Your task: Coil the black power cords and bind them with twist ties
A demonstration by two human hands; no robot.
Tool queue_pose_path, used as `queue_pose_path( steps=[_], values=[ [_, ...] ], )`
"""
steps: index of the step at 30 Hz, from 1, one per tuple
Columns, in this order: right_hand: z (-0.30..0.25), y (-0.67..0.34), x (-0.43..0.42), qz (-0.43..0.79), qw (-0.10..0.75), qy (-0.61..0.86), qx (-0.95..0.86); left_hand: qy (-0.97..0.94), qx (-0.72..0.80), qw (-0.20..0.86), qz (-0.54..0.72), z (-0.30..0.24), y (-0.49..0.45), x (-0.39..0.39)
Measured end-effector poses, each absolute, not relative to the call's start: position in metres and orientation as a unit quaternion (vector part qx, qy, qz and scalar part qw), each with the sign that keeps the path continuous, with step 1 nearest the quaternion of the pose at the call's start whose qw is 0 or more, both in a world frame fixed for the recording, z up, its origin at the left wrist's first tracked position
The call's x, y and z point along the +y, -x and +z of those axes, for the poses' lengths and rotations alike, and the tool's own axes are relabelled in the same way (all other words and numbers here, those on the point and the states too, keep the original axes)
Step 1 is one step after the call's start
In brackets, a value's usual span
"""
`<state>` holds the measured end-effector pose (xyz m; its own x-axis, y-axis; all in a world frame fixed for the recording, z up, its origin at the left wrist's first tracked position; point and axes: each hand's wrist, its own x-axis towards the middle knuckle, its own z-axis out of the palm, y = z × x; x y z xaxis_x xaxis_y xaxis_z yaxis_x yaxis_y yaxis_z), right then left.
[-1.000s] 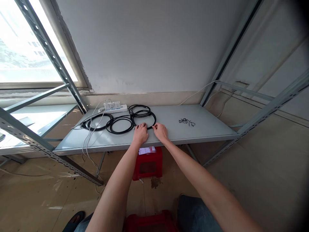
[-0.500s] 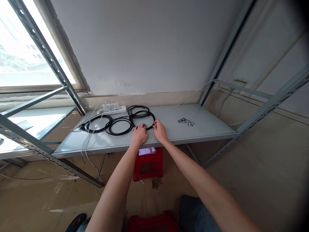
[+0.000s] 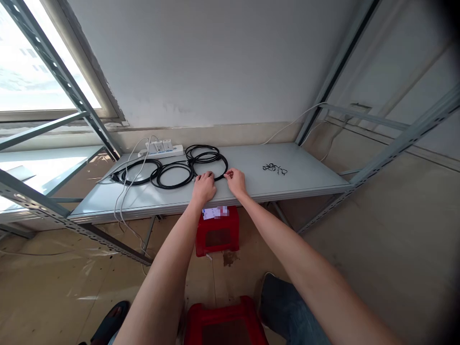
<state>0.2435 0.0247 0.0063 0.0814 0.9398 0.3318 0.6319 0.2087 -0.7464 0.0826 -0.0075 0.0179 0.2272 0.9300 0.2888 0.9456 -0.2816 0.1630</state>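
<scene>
Black cable lay looped on the grey shelf. Left hand sat at the rightmost loop's near edge, right hand by its right side; honestly couldn't tell if either actually gripped.

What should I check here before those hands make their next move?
1. Left hand at the front-right black loop: ok, at its near side.
2. Right hand at the same loop: ok, by its right edge.
3. Right fingers gripping firmly: cannot tell, too small.
4. Thin black tangle apart from the loop: ok, farther right on the shelf.
5. White cords clear of the leftmost black loop: not ok, they cross it.
</scene>
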Motion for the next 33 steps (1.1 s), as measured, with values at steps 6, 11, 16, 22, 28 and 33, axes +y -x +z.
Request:
queue_pose_path(
  steps=[6, 11, 16, 22, 28, 33],
  values=[
    [0.007, -0.241, 0.022, 0.077, 0.324, 0.639, -0.693, 0.785, -0.594, 0.025, -0.175, 0.018, -0.083, -0.008],
    [0.01, -0.234, 0.012, -0.013, 0.236, 0.632, -0.738, 0.784, -0.596, 0.019, -0.173, 0.018, -0.084, -0.009],
    [0.015, -0.226, 0.005, -0.062, 0.177, 0.634, -0.75, 0.783, -0.597, 0.018, -0.174, 0.02, -0.084, -0.009],
    [0.018, -0.226, 0.005, -0.027, 0.181, 0.642, -0.745, 0.783, -0.597, 0.011, -0.176, 0.023, -0.084, -0.011],
    [0.014, -0.237, 0.014, 0.124, 0.293, 0.63, -0.708, 0.78, -0.599, 0.002, -0.181, 0.025, -0.085, -0.012],
    [0.021, -0.241, 0.021, 0.218, 0.347, 0.631, -0.658, 0.779, -0.601, 0.001, -0.182, 0.026, -0.085, -0.013]
  ],
)
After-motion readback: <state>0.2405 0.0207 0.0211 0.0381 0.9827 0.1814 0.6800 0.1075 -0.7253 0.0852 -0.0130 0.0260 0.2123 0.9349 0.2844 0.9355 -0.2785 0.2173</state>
